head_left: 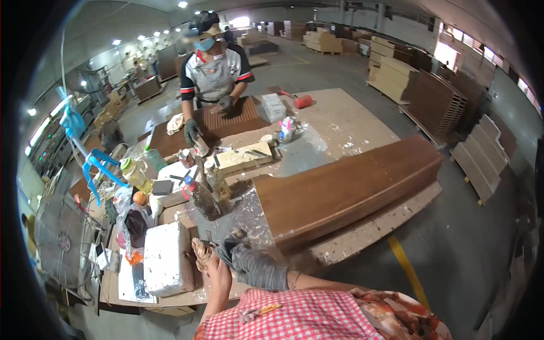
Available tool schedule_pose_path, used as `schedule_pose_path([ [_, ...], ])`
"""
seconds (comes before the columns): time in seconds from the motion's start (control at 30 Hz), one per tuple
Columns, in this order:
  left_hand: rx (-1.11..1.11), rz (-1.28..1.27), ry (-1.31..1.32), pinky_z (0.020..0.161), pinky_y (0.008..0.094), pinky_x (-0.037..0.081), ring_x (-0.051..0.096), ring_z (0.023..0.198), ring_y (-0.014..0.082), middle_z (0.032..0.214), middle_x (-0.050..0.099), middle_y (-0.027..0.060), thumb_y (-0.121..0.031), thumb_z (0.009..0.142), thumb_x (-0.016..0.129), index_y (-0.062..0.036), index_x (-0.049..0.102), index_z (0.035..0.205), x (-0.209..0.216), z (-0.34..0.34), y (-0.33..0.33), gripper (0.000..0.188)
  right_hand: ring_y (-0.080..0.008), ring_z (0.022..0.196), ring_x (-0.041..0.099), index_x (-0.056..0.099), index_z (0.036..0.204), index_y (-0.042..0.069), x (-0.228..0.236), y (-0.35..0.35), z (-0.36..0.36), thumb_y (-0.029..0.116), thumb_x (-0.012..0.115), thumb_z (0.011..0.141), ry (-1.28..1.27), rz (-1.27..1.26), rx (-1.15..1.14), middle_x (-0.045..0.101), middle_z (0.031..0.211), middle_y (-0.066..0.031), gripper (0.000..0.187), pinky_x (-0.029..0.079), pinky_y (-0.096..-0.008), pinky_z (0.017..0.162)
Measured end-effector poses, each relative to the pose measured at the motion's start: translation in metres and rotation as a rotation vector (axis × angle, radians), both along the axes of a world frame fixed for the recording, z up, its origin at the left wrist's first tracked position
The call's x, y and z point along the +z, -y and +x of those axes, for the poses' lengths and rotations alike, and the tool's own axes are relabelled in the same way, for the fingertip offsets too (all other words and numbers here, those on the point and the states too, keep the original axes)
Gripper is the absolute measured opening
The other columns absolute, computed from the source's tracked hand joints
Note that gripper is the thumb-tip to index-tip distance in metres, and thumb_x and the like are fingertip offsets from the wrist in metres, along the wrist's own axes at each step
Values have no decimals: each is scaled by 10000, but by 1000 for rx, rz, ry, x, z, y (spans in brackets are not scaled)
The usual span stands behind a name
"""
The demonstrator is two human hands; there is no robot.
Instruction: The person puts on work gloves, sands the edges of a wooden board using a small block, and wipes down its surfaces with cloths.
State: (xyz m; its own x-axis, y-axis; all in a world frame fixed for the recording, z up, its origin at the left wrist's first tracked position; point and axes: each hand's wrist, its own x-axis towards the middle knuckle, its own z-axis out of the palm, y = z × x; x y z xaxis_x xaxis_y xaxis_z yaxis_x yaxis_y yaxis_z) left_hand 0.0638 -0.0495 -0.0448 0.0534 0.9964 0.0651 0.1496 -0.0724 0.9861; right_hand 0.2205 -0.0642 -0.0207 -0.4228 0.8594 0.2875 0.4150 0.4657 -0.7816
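Factory hall, one big desk (365, 119) mid-frame. Far left: one fan (63, 243), likely for cooling. Lower left: one white block (166, 258), flat near the edge, probably for easy reach. Centre-left: two bottles (203, 203) standing close together, likely to avoid spills. Lower centre: one crumpled brown rag (200, 255); left hand (220, 274) pinches it in bare fingers, presumably bunched for grip. Gloved right hand (233, 249) beside it, fingers curled; can't tell if pinching. Right: one long brown panel (345, 190), lengthwise, likely for support.
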Motion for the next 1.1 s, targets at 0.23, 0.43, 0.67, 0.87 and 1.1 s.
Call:
schedule_pose_path([
  [0.23, -119, -99, 861, 1064, 304, 338, 441, 1271, 184, 1408, 443, 104, -163, 986, 414, -14, 371, 1407, 55, 81, -7, 448, -354, 820, 563, 586, 823, -34, 18, 0, 59, 148, 617, 772, 67, 116, 137, 564, 840, -199, 192, 460, -449, 733],
  [0.43, -36, -191, 1105, 996, 351, 438, 528, 1177, 248, 1361, 489, 137, -206, 996, 371, 34, 365, 1389, 80, 112, 0, 460, -340, 795, 543, 554, 804, -11, 37, 4, 108, 155, 622, 803, -118, 214, 165, 533, 823, -168, 180, 455, -435, 744],
  [0.67, 61, 102, 54, 955, 321, 435, 576, 1094, 226, 1200, 601, 121, 17, 882, 481, 50, 516, 1246, 7, 140, 44, 367, -327, 1032, 549, 584, 1052, -14, 17, 8, 131, 146, 602, 881, -289, 113, 60, 580, 1070, -178, 235, 410, -396, 942],
  [0.87, 35, 92, -35, 938, 317, 440, 584, 1054, 201, 1169, 612, 97, 10, 871, 518, 46, 528, 1241, 9, 140, 26, 373, -317, 1168, 472, 545, 1119, -85, 20, -4, 133, 92, 514, 810, -57, 381, 348, 530, 1205, -221, 357, 325, -403, 1059],
  [1.1, -179, 142, -178, 931, 335, 442, 583, 1041, 203, 1126, 623, 108, -16, 851, 582, 44, 536, 1225, -20, 73, -7, 382, -324, 924, 552, 595, 1006, -37, 54, 7, 118, 191, 600, 727, -112, 746, 155, 594, 944, -171, 360, 397, -414, 937],
])
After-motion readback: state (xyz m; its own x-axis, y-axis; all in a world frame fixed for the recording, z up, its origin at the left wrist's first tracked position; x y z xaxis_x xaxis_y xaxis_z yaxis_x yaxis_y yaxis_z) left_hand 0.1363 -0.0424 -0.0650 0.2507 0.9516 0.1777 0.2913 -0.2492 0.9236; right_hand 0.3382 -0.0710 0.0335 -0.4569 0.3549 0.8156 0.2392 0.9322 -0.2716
